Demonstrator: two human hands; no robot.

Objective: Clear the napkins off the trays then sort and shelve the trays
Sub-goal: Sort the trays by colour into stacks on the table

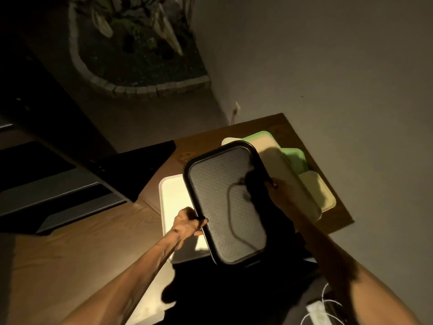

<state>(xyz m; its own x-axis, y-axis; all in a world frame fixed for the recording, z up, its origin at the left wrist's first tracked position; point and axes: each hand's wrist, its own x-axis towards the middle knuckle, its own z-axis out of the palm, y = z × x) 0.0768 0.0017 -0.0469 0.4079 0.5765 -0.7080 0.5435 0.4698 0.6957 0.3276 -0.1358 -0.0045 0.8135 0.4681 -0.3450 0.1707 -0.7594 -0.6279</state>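
While both hands grip it, left hand (187, 222) and right hand (277, 190) on opposite edges, the black tray (225, 200) hovers mid-frame above the desk (93, 242).

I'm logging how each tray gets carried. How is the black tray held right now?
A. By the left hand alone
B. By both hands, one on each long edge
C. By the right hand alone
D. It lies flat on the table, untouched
B: the left hand grips one long edge of the black tray and the right hand grips the opposite edge, holding it above the table.
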